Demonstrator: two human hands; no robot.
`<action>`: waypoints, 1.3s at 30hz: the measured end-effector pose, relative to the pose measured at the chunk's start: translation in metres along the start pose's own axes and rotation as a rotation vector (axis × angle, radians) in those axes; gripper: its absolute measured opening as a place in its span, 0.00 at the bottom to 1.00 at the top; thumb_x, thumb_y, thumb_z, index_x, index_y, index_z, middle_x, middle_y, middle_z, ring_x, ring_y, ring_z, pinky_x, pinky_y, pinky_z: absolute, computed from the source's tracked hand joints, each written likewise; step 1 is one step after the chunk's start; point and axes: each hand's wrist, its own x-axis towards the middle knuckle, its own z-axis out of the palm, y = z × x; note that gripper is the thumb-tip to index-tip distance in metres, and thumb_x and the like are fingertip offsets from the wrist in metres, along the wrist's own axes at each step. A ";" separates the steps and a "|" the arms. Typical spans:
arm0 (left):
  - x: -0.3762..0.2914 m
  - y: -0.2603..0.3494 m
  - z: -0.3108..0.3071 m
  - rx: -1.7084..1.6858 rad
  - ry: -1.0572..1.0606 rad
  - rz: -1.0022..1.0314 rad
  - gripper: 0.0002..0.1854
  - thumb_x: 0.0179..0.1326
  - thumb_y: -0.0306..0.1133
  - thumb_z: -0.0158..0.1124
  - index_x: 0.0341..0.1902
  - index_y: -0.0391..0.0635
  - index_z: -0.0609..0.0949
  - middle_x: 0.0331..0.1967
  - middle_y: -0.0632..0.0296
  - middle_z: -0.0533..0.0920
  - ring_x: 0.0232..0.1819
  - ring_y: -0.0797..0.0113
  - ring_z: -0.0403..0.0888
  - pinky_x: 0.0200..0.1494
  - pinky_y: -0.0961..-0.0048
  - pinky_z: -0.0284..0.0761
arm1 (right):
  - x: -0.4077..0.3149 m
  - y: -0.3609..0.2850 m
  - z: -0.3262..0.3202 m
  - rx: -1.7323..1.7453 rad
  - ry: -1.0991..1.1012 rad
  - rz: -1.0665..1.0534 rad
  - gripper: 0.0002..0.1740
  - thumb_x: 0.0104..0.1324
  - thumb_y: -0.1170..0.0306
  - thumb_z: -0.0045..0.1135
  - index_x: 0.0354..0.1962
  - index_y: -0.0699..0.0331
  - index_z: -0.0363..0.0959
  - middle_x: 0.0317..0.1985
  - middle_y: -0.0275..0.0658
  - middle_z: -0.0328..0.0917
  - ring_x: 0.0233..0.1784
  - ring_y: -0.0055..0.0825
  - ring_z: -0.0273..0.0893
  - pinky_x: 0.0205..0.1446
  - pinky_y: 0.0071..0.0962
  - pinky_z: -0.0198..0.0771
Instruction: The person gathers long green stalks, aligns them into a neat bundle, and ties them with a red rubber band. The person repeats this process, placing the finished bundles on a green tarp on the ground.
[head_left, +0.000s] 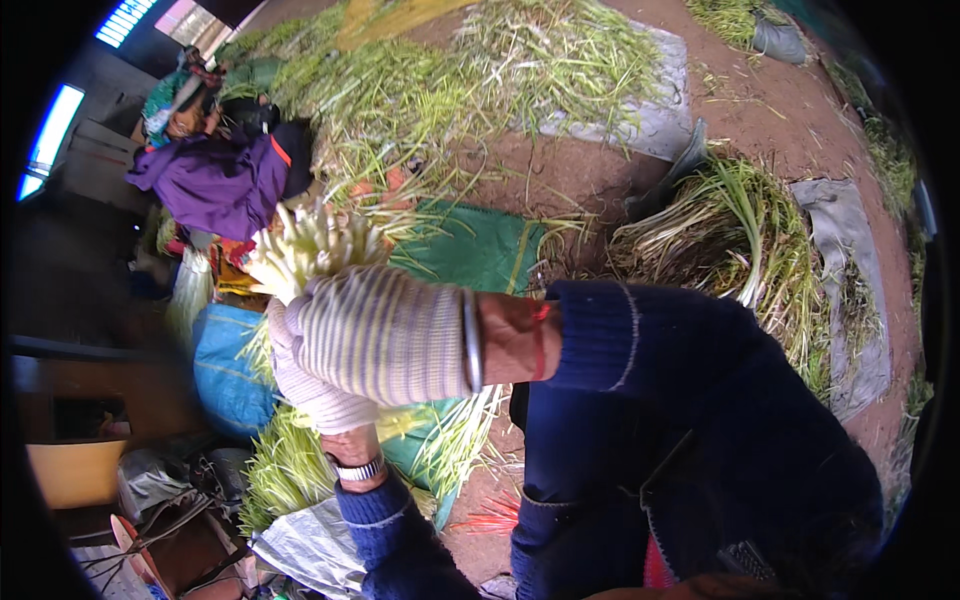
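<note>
A thick bundle of pale-stemmed green stalks (307, 251) stands above my hands, its white ends pointing up and away. My right hand (375, 330), in a striped knit glove with a metal bangle at the wrist, closes around it. Pressed against the bundle just below is my left hand (322, 394), also gloved, with a metal watch band on the wrist. The right hand partly covers it, and the fingers of both are largely hidden. Green leaf ends from the bundle show at the left of the gloves.
A heap of green stalks (300, 465) lies below the hands beside a silvery plastic sheet (315, 544). A blue sack (232, 367) stands left, a green sack (465, 247) lies ahead. More stalks (720, 225) pile right. A person in purple cloth (217, 180) sits at upper left.
</note>
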 end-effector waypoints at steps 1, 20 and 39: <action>-0.010 0.031 0.008 0.053 -0.102 0.126 0.19 0.72 0.37 0.59 0.61 0.41 0.74 0.47 0.56 0.85 0.47 0.61 0.84 0.54 0.65 0.78 | -0.015 -0.004 -0.037 -0.222 0.134 -0.172 0.15 0.64 0.65 0.51 0.43 0.65 0.75 0.36 0.44 0.77 0.39 0.39 0.79 0.45 0.42 0.73; -0.273 0.138 0.280 0.555 -1.283 0.562 0.32 0.49 0.55 0.76 0.47 0.41 0.79 0.43 0.44 0.86 0.44 0.40 0.85 0.49 0.52 0.81 | -0.484 -0.041 -0.199 -0.040 0.483 0.719 0.05 0.59 0.75 0.64 0.34 0.65 0.79 0.31 0.44 0.78 0.37 0.43 0.80 0.43 0.38 0.76; -0.268 0.113 0.296 0.116 -1.084 0.315 0.09 0.59 0.27 0.72 0.43 0.39 0.88 0.38 0.52 0.89 0.42 0.60 0.88 0.51 0.69 0.81 | -0.473 -0.017 -0.175 -0.041 0.622 0.871 0.09 0.55 0.76 0.67 0.35 0.67 0.82 0.35 0.46 0.82 0.40 0.44 0.82 0.46 0.35 0.77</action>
